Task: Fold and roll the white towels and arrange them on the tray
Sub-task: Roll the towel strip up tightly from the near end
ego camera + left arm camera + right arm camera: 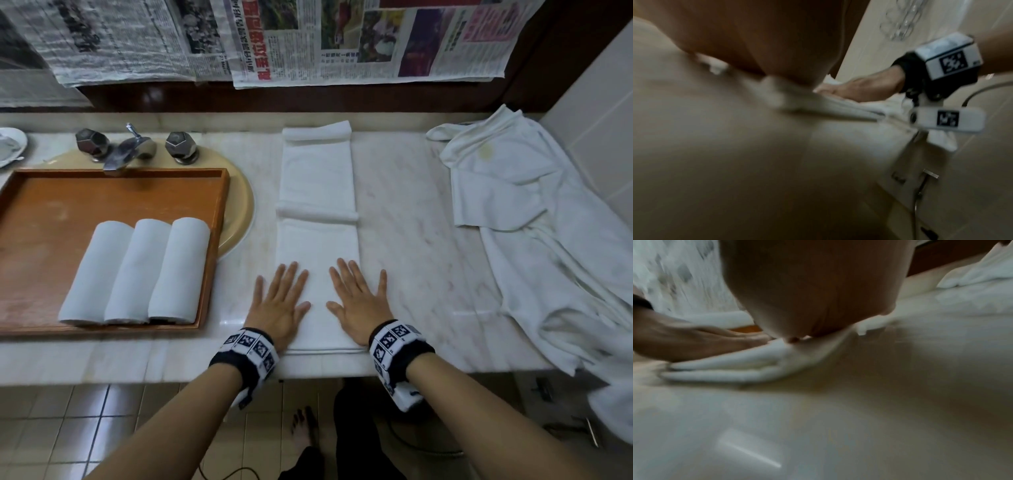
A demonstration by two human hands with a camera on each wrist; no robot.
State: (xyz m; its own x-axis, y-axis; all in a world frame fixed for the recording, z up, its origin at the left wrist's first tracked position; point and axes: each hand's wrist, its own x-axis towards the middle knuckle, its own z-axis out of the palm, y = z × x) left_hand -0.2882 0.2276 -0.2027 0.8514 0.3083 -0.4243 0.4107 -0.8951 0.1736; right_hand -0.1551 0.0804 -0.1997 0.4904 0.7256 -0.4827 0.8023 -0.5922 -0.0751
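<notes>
Both hands, left hand and right hand, press flat, fingers spread, side by side on the folded white towel's near end.

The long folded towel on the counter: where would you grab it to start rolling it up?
Probably the near short edge of the towel, taken from the counter's front. The strip runs straight away from the person, and the left hand and right hand lie flat on that end, so pinching its two near corners would roll it away evenly.

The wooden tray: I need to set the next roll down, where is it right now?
In the head view the orange-brown wooden tray lies left of the left hand, over the sink by the chrome tap, holding three rolled white towels.
</notes>
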